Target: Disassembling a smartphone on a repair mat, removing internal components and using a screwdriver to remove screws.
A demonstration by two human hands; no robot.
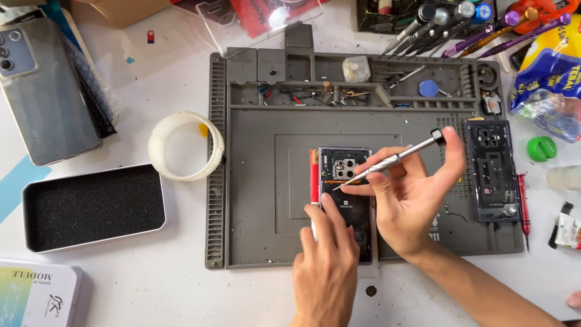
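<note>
An opened smartphone (343,172) lies back-up in the middle of a grey repair mat (254,181), its camera cluster and black inner plate showing. My left hand (325,266) rests flat on the phone's lower half, fingers pressing it down. My right hand (414,194) pinches a slim silver screwdriver (393,158), with the forefinger on its black cap. The tip touches the phone just below the camera cluster.
A removed dark phone frame (491,171) and a red screwdriver (523,209) lie at the mat's right. Small parts fill the mat's top trays (315,94). At left are a tape roll (184,145), a black foam-lined tin (94,206) and another phone (42,97). Tools sit at top right (460,24).
</note>
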